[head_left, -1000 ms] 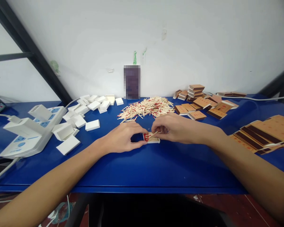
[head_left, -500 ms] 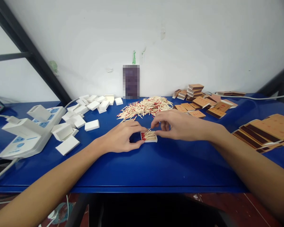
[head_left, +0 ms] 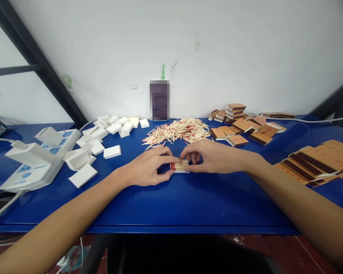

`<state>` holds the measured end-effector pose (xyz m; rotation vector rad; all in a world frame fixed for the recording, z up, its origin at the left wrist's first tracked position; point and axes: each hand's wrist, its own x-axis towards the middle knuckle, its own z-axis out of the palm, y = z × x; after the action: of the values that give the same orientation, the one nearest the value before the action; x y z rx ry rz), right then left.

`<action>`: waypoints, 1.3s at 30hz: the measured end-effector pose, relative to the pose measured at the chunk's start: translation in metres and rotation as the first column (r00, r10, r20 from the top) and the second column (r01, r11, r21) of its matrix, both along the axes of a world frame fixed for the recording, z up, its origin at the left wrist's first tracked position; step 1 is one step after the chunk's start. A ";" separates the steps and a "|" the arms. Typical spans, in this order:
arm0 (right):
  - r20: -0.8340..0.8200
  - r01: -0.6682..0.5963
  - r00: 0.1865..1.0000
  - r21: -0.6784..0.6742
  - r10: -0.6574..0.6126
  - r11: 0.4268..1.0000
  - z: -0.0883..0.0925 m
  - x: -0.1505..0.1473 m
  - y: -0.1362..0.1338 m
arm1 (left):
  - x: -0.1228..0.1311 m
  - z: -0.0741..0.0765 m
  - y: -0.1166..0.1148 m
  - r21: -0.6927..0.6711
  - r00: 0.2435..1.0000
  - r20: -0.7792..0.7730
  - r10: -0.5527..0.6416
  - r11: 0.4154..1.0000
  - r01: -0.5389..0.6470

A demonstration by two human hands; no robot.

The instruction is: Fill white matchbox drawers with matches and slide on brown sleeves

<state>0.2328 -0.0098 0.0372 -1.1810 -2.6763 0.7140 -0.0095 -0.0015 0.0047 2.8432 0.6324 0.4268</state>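
Note:
A small white matchbox tray lies on the blue table between my hands, filled with wooden matches whose red heads point left. My left hand grips the tray's left end, thumb at the near corner and fingers at the far one. Around the right end curls my right hand, its thumb and index finger against the tray and the match ends; the fingers partly hide that end. Just beyond both hands spreads a loose heap of matches.
White empty trays lie scattered at the left, beside a white power strip with plugged-in adapters. Orange matchbox sleeves are piled at the back right, with flattened ones nearer. A pixelated dark rectangle stands against the wall.
My right hand has moved slightly left and down onto the tray's right end. Matches that stuck up at the tray's far side now lie flatter. My left hand keeps its hold.

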 end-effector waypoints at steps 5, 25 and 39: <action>-0.030 0.005 1.000 -0.022 -0.005 1.000 -0.001 -0.002 0.000 | 0.000 0.001 -0.001 0.010 1.000 -0.008 0.015 1.000 -0.015; -0.050 -0.011 0.999 0.068 0.015 0.998 -0.007 0.001 0.002 | 0.000 -0.002 0.001 0.095 0.985 0.098 -0.142 0.987 0.133; -0.168 -0.056 0.985 -0.140 0.032 0.989 -0.011 0.004 0.012 | 0.000 -0.003 0.001 0.098 0.977 0.130 -0.171 0.982 0.159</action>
<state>0.2372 0.0021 0.0266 -1.0446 -2.5565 0.9821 -0.0099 -0.0007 0.0016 2.8861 0.3560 0.6288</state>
